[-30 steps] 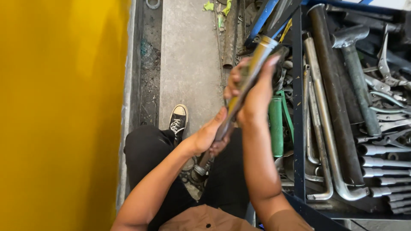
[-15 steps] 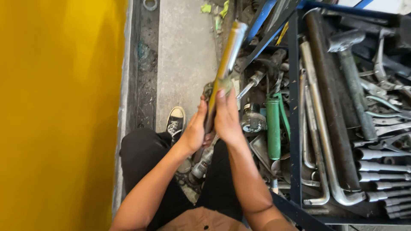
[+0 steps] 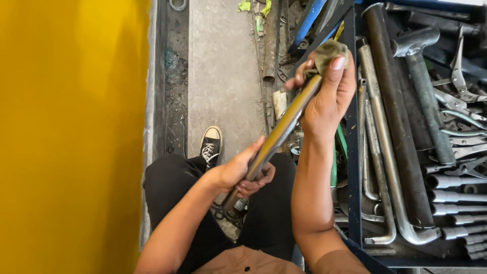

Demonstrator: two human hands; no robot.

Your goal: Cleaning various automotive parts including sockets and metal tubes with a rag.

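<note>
Metal bar [image 3: 278, 136], long and tilted, gripped low by left hand [image 3: 242, 171]; right hand [image 3: 327, 94] presses greenish rag [image 3: 329, 52] onto its upper end, beside blue tool tray [image 3: 353, 152].

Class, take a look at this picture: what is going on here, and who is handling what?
A seated person grips a long metal bar with both hands. The left hand clasps its lower part above the lap, while the right hand presses a greenish rag around its upper end. To the right, a blue tool tray holds bent bars, wrenches and a hammer. One black sneaker rests on the concrete floor.
</note>
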